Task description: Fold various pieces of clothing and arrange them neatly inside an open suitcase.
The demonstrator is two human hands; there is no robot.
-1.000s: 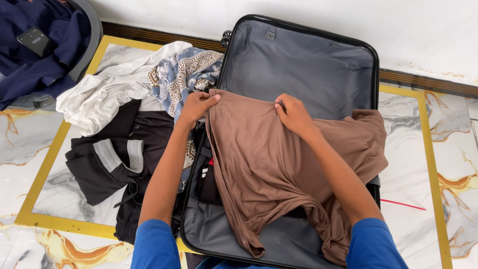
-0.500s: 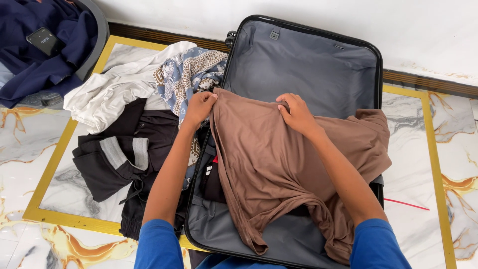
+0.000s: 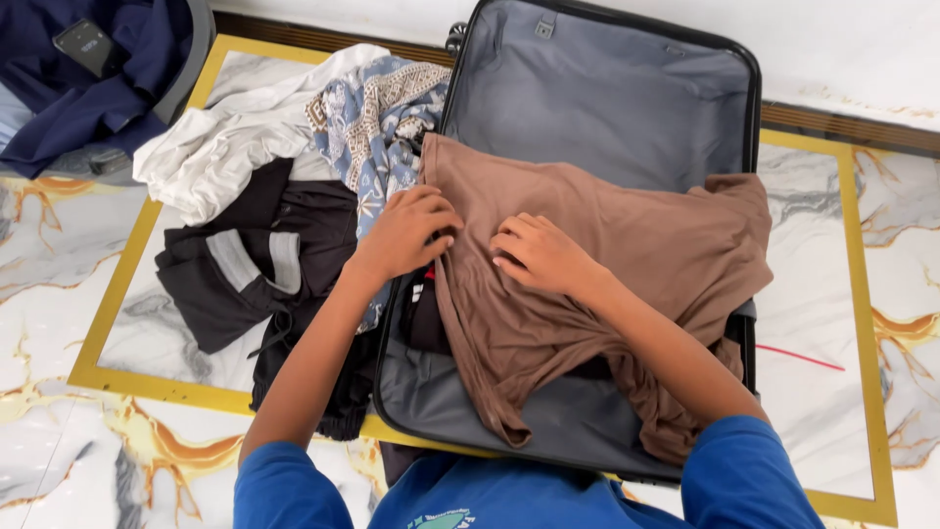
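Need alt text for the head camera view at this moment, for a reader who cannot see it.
A person's left hand and right hand press on a brown garment spread over an open grey-lined suitcase on a marble floor. Left of the case lies a pile of white, patterned blue and black clothes; a phone rests on navy fabric at top left.

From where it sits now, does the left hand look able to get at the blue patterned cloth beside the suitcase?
Probably yes. The left hand rests on the brown garment's left edge, and the blue patterned cloth lies right beside it on the floor, uncovered on top, with nothing between them.
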